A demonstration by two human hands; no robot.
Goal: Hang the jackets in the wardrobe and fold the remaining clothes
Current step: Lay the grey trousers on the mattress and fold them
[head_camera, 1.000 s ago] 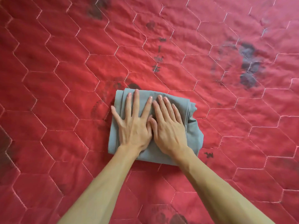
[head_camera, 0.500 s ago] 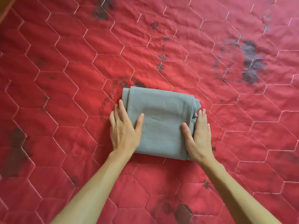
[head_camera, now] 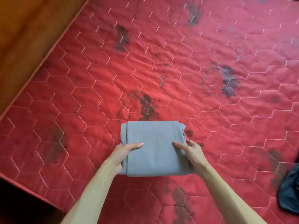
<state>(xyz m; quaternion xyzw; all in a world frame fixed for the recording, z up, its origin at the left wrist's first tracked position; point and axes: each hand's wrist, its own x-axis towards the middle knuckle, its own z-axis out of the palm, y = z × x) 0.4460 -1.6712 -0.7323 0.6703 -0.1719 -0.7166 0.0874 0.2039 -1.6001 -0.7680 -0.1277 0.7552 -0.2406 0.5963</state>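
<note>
The folded grey garment [head_camera: 155,147] is held at 6 o'clock over the red quilted mattress [head_camera: 97,78]. The left hand [head_camera: 123,152] pinches its 8 o'clock edge and the right hand [head_camera: 192,151] its 4 o'clock edge. Thumbs lie on top and the other fingers are hidden beneath, likely a two-sided grip to keep the folds together while carrying.

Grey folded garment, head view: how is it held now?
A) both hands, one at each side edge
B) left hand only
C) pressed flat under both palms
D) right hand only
A: the left hand grips the left edge of the grey folded garment and the right hand grips its right edge, with both thumbs lying on top of the cloth.
</note>
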